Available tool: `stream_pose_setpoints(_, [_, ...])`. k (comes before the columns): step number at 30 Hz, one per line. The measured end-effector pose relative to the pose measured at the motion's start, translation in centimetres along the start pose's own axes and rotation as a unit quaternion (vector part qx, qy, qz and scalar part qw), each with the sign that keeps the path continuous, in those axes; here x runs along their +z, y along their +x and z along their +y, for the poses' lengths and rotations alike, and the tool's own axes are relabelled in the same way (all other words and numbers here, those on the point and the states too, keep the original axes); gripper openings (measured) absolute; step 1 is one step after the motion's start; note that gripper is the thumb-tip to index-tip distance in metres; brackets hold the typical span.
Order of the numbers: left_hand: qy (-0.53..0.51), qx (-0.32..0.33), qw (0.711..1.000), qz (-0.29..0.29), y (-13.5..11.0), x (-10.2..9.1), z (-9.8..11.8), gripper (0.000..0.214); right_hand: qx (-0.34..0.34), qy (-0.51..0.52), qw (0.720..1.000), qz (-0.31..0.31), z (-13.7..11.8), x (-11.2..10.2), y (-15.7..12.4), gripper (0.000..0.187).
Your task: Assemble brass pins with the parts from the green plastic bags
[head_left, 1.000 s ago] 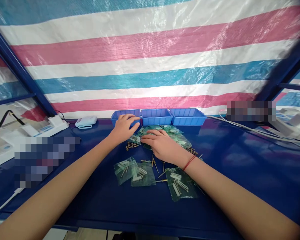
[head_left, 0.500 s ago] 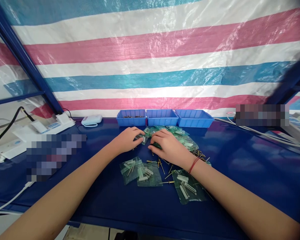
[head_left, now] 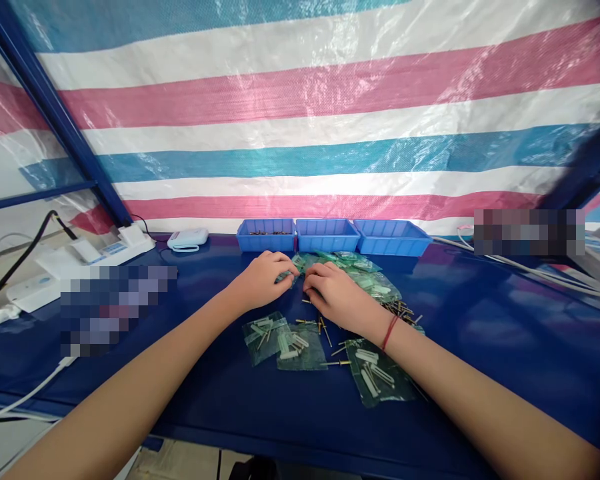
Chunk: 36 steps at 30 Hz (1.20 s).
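Observation:
My left hand [head_left: 266, 281] is closed on a small clear plastic bag [head_left: 287, 276], which shows between its thumb and fingers. Just to the right, my right hand [head_left: 341, 293] has bent, closed fingers at the near edge of a heap of plastic bags [head_left: 375, 283]; what they pinch is hidden. Closer to me lie a bag with white plugs and metal pins [head_left: 265, 337], a second such bag [head_left: 303, 353] and a third [head_left: 377, 377]. Loose pop rivets [head_left: 325, 330] are scattered between these bags and my right hand, with more rivets [head_left: 403, 310] beyond my wrist.
Three blue bins stand along the back: the left bin [head_left: 266, 245] holds small metal parts, beside the middle bin [head_left: 327, 241] and right bin [head_left: 393, 243]. A white case [head_left: 187, 239] and power strip [head_left: 80, 267] are at left. Cables [head_left: 520, 265] run along the right.
My left hand has shifted slightly right, and its fingers have drawn nearer to my right hand. The right hand's fingers are a little more bent. The whole view has slid slightly.

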<state>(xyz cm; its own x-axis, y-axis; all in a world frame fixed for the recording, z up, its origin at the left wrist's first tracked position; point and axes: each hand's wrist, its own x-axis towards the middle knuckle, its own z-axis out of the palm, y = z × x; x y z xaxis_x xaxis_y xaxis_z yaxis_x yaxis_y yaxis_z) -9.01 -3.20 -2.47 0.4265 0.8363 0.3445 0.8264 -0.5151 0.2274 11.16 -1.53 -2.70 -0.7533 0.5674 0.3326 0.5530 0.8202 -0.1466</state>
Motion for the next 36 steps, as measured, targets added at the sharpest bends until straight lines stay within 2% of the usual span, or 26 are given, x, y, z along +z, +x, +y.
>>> stream_pose_setpoints(9, [-0.023,0.02,1.0,-0.001,-0.1,-0.1,0.9,0.023,0.011,-0.001,1.0,-0.006,-0.2,-0.1,-0.2,0.02])
stream_pose_setpoints(14, [-0.051,0.012,0.999,-0.007,0.0,-0.4,1.5,0.021,0.009,0.031,0.999,0.016,0.0,-0.1,-0.2,0.018])
stream_pose_setpoints(18, [-0.084,-0.028,0.996,-0.007,-0.1,-0.6,1.5,0.021,0.041,0.109,0.992,0.048,-0.1,-0.8,-0.2,0.018])
stream_pose_setpoints(22, [-0.121,-0.067,0.99,-0.013,-0.2,-0.6,1.5,0.021,0.093,0.218,0.969,0.065,0.1,-1.3,-0.3,0.015])
stream_pose_setpoints(26, [-0.161,-0.082,0.984,-0.01,-0.2,-0.7,1.9,0.027,0.115,0.255,0.957,0.076,0.6,-1.0,-0.3,0.014])
stream_pose_setpoints(33, [-0.205,-0.094,0.974,0.019,0.0,-0.6,2.5,0.021,0.121,0.277,0.94,0.158,0.5,-1.1,-0.6,0.014])
stream_pose_setpoints(36, [-0.217,-0.119,0.968,0.044,0.0,-0.4,2.8,0.018,0.075,0.205,0.956,0.196,0.3,-1.3,-0.7,0.015])
